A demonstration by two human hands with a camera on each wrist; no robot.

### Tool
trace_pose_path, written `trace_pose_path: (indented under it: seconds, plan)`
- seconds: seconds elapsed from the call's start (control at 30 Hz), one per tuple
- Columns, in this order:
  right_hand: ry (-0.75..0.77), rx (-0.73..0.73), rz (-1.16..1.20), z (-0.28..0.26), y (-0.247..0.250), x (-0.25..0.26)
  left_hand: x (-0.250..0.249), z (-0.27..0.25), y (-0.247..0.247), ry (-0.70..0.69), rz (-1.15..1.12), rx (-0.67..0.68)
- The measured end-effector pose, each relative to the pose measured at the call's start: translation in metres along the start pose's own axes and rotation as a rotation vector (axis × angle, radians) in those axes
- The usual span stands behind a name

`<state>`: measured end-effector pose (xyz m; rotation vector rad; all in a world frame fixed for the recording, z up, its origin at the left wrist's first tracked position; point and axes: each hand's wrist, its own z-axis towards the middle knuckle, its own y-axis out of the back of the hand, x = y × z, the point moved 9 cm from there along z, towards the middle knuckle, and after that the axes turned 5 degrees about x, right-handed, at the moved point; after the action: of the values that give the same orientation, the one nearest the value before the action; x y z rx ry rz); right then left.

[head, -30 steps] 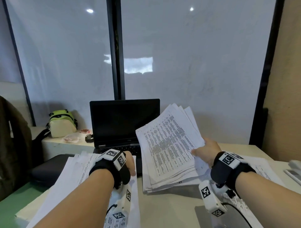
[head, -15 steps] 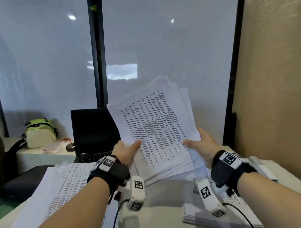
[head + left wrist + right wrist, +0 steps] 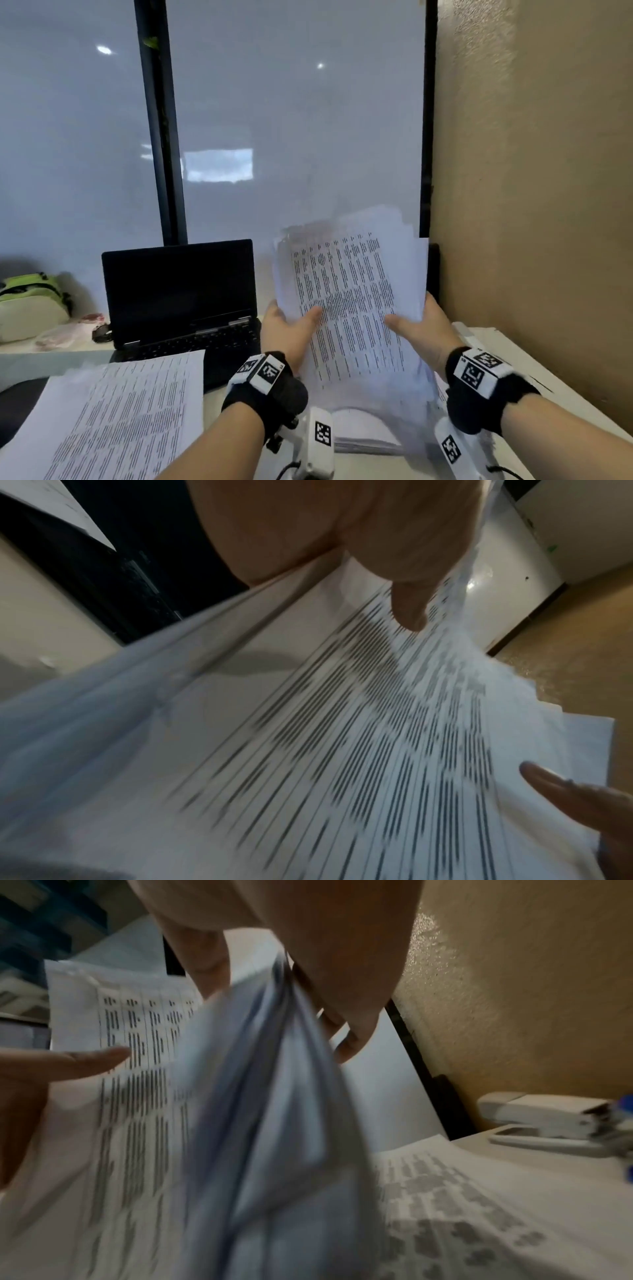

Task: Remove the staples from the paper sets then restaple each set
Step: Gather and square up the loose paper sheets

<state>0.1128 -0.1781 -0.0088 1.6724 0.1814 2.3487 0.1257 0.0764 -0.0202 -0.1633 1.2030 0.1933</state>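
A thick set of printed sheets (image 3: 352, 301) stands almost upright above the desk, its edges uneven and blurred. My left hand (image 3: 291, 329) grips its left edge, thumb on the printed face. My right hand (image 3: 421, 329) grips the right edge, thumb in front and fingers behind. The left wrist view has the sheets (image 3: 342, 750) under my left thumb (image 3: 407, 607). In the right wrist view the stack's edge (image 3: 260, 1096) is pinched by my right hand (image 3: 308, 993). A white stapler (image 3: 544, 1121) lies on the desk by the wall.
An open black laptop (image 3: 181, 294) stands behind my left hand. Another printed set (image 3: 113, 418) lies at the left front, and a paper pile (image 3: 363, 431) lies under the held sheets. A green-and-cream bag (image 3: 30, 305) sits far left. A tan wall (image 3: 534, 205) bounds the right.
My left hand left the left-hand papers and took the stack's left edge. Both hands swung the stack from slanted to nearly upright and toward the right.
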Motion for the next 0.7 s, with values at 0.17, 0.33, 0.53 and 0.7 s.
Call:
trace_pose_path:
  seconds: [0.17, 0.33, 0.53, 0.7]
  plan:
    - [-0.008, 0.083, -0.153, -0.02, 0.002, -0.005, 0.011, -0.008, -0.016, 0.017, 0.069, 0.064]
    - [-0.103, 0.089, -0.214, -0.021, -0.004, -0.027, 0.019, -0.014, -0.02, 0.088, 0.165, 0.077]
    - [-0.094, -0.056, -0.291, 0.003, 0.043, -0.017, 0.027, 0.012, -0.039, 0.217, 0.236, 0.145]
    - [-0.255, 0.05, -0.681, 0.006, 0.058, -0.057, 0.072, 0.014, -0.08, 0.362, 0.686, 0.381]
